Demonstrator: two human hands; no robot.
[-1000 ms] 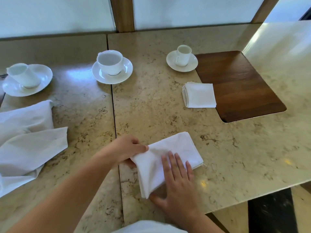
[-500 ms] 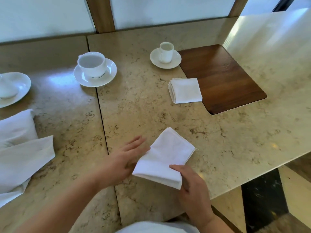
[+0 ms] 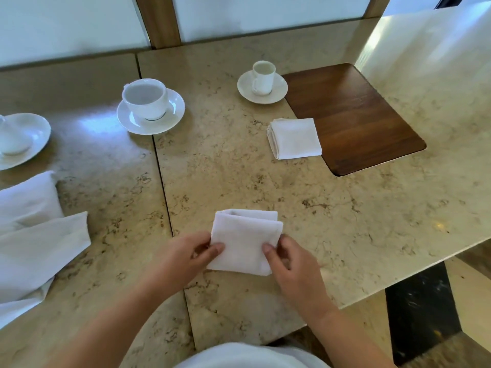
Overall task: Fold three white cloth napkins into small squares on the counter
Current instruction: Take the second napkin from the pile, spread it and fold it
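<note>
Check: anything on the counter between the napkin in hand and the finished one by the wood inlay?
Nothing visible. Both hands, left and right, pinch the folded napkin; bare counter runs from it to the finished napkin. The cups stand farther back.

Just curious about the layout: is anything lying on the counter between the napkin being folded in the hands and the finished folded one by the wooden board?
No. In the head view, only bare counter lies between the held napkin and the folded napkin.
</note>
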